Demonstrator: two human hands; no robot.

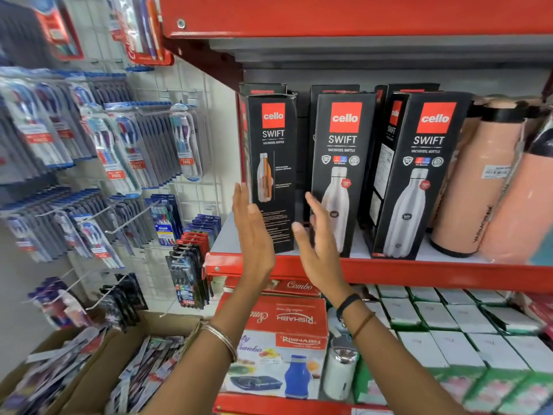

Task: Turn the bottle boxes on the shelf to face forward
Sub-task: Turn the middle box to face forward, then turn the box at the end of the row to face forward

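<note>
Red metal shelf [419, 272] spans the centre and right of the frame; its white deck carries the stock. Pegboard wall of toothbrush packs [119, 151] fills the left of the frame. Three black Cello Swift bottle boxes stand upright in the front row, more boxes behind them. Right box [419, 175] and middle box [341, 172] show the front panel with a steel bottle picture. Left box [270, 172] shows a different panel, with a cutaway bottle and small text, and stands at the left end of the shelf. Peach flasks [478, 181] lean at the right of the frame. Lower centre: red-and-white Rishabh combo box [281, 339] on the shelf below, white cartons [463, 339] to its right.

Left hand [254, 235], fingers straight and together, palm flat, lies at the lower left edge of the left box; contact cannot be confirmed. Right hand [317, 235], fingers spread and extended, sits at the gap between left and middle boxes, gripping nothing. Silver bangles [220, 339] on the left wrist, black band [347, 304] on the right wrist.
</note>
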